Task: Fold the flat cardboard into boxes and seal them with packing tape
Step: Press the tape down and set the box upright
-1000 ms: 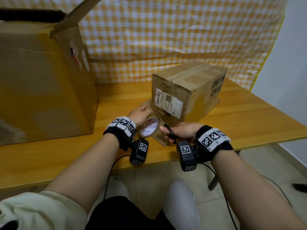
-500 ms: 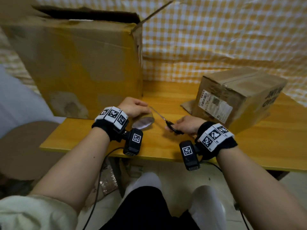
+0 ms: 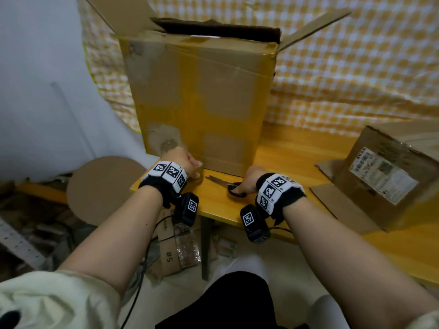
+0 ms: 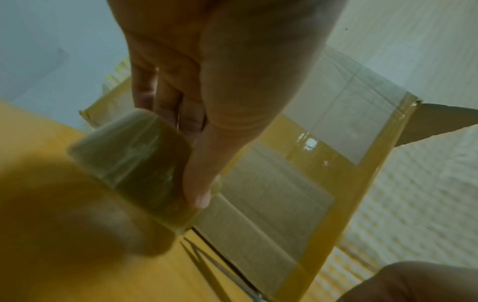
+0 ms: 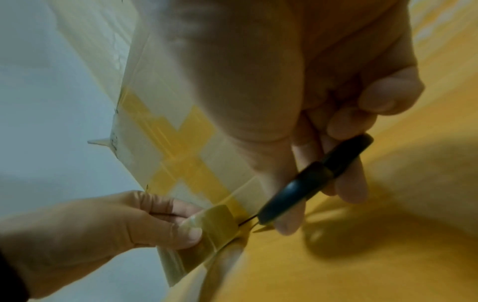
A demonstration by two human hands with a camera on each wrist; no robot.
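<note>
So we had the tape roll (image 3: 198, 176) in our left hand (image 3: 184, 160), fingers curled round it, low against the big box (image 3: 199, 100) at the counter (image 3: 280, 148) edge. Right hand (image 3: 249, 179) was hooked through the scissors (image 3: 228, 185), blades lying on the counter. The roll looked light but slick, so we'd hold it through the core; the box looked stiff, better steadied at a corner. Only the wrist views showed the shiny tape cross on the box face. A small box (image 3: 389, 172) sat well off right.

Left hand (image 4: 207, 81) grips tape roll (image 4: 134, 163) beside taped box (image 4: 297, 183); scissors (image 4: 220, 271) below.
</note>
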